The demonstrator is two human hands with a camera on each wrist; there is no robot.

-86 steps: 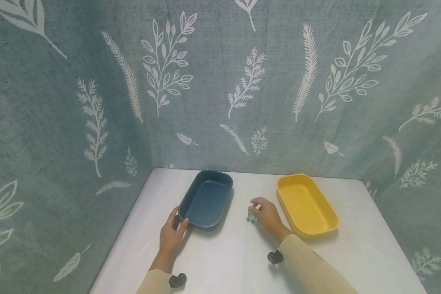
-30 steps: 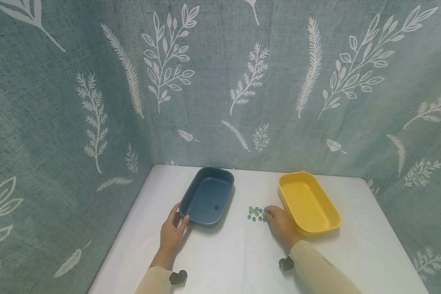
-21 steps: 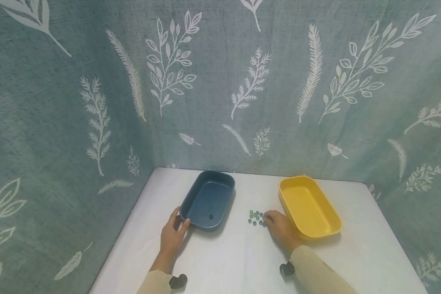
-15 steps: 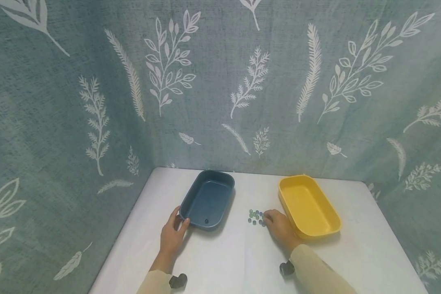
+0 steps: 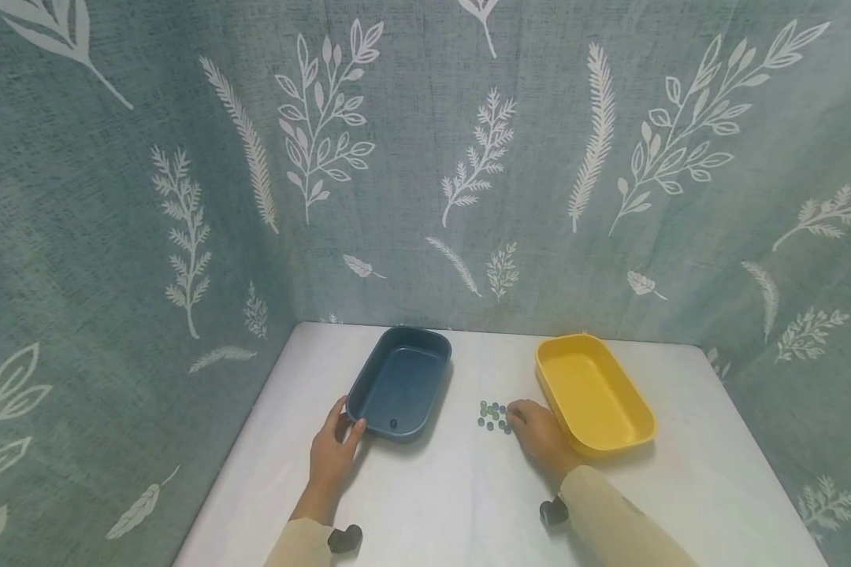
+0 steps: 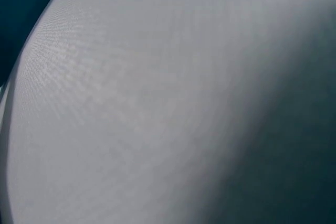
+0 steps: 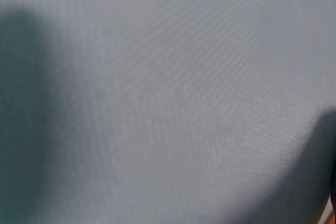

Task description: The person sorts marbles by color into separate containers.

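At the near left corner of a dark blue tray (image 5: 404, 386), my left hand (image 5: 332, 453) grips the rim, thumb on the near side and fingers on the left. One small dark marble (image 5: 393, 424) lies inside, near the tray's near end. My right hand (image 5: 535, 433) is lowered at the right edge of a cluster of several green and bluish glass marbles (image 5: 495, 416) on the white table. Its fingers are bent, but the fingertips are partly hidden, so whether they pinch a marble is unclear. Both wrist views show mostly pale cloth and dark blur.
A yellow tray (image 5: 596, 394) stands just right of my right hand, close to the forearm. The white table (image 5: 425, 504) ends at a grey-green curtain (image 5: 411, 157) with white leaf prints, behind and on both sides. Dark wrist devices sit at both cuffs.
My right hand has shifted right from over the marbles to their right edge, uncovering them. In the blue tray a marble has rolled toward the near end. My left hand stays put.
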